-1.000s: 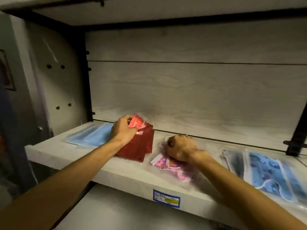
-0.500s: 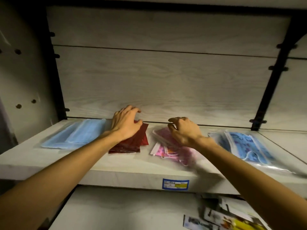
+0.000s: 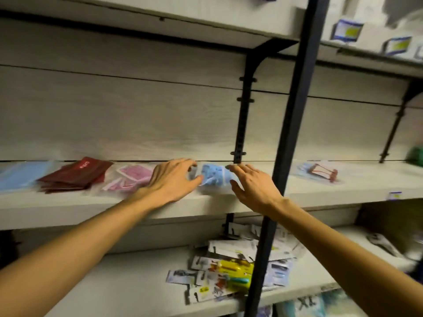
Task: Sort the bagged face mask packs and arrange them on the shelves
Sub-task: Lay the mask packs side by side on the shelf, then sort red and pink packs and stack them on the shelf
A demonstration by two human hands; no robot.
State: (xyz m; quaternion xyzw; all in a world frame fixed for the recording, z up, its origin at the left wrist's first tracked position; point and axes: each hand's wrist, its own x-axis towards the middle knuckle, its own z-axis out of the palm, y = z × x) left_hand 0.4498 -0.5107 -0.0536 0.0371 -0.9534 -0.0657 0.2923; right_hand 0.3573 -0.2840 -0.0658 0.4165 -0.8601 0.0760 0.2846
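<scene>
My left hand (image 3: pixel 172 179) and right hand (image 3: pixel 250 186) have fingers spread and relaxed, flanking the bagged blue patterned mask pack (image 3: pixel 214 177) on the pale wooden shelf (image 3: pixel 68 205); contact unclear. Probably squaring it beside the pink pack (image 3: pixel 135 177) and dark red packs (image 3: pixel 75 173), sorted by colour.

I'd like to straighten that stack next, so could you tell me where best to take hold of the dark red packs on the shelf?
Probably by the front edge of the dark red packs, coming from the open front of the shelf. They lie flat and fanned, corners pointing at the shelf edge, with the back wall behind and the pink pack close on the right.
</scene>
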